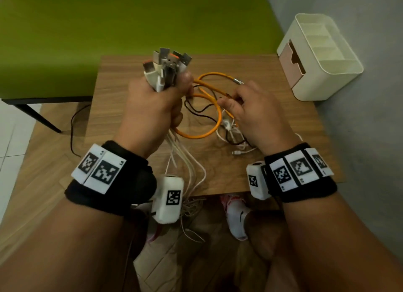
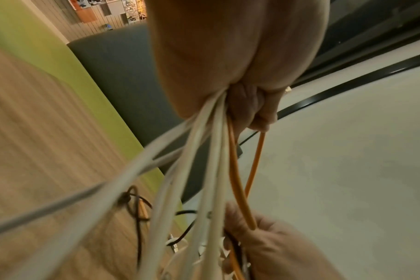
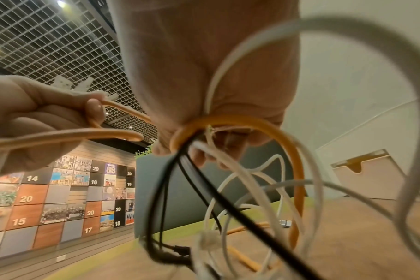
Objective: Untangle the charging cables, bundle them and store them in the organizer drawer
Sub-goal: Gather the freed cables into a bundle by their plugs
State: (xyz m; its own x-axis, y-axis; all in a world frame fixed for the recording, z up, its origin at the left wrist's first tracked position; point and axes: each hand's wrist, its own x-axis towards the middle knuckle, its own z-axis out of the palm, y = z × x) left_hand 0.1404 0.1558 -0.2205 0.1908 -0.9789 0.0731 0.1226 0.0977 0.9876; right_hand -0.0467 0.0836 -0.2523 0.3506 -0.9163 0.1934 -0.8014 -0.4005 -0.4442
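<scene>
Tangled cables (image 1: pixel 202 108) on table, organizer (image 1: pixel 322 58) beside.

I am in a public or office-type hall, not a home. Overhead: open metal grid ceiling (image 3: pixel 48 37) with spotlights. Below that ceiling, a display wall (image 3: pixel 60 204) of numbered photo panels. Nearer than that wall: a green bench (image 1: pixel 130 25) and a small wood table (image 1: pixel 283 121).

USB plugs (image 1: pixel 168 61) above the left hand (image 1: pixel 152 108): bare metal shells, white plastic collars. Orange cable (image 1: pixel 205 134) under the right hand (image 1: pixel 257 115): matt, smooth jacket (metal tip). Table (image 1: pixel 283 139): wood-grain, matt. Organizer (image 1: pixel 327 73) beyond the right hand: smooth cream plastic, pink drawer (image 1: pixel 291 61).
</scene>
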